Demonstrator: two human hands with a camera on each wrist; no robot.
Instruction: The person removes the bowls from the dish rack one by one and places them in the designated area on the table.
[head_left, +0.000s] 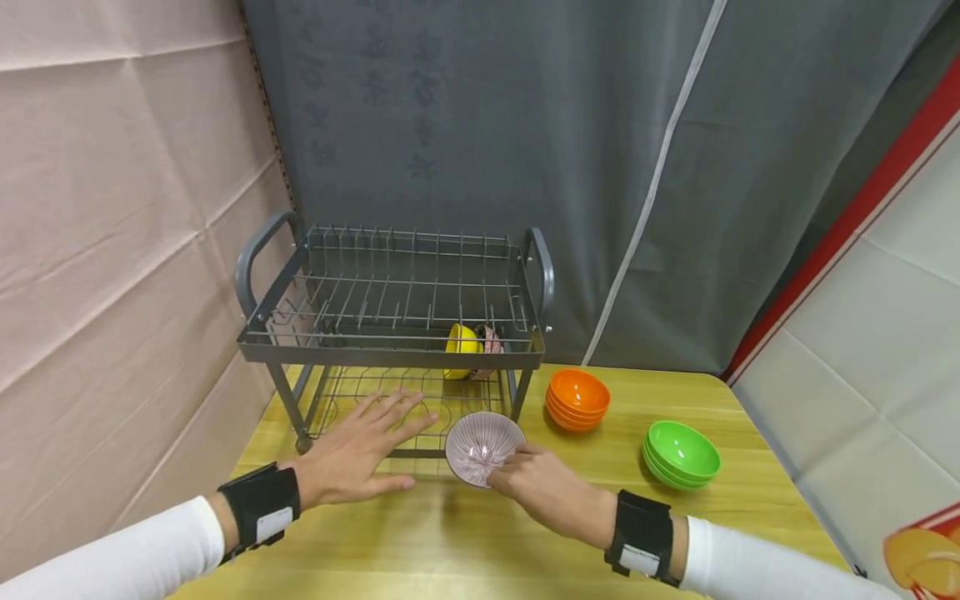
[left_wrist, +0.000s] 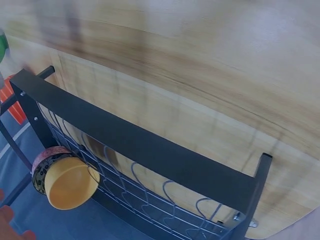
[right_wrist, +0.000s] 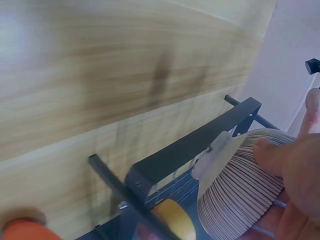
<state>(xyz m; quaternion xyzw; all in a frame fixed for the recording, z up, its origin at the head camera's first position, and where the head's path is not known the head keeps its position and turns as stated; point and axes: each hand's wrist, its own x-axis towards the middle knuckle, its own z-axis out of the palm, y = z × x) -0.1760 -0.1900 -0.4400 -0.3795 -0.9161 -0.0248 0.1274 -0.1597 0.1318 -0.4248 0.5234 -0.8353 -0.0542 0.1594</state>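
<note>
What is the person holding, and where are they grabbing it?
The right hand holds a striped bowl by its rim, tilted on edge. The left hand holds nothing.

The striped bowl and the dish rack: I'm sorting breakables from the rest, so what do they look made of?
The striped bowl, held by the right hand, looks like glazed ceramic: fine radiating lines, slight sheen, thick pale foot. The dish rack looks like dark coated metal: thin wire grids on flat matte bars.
</note>
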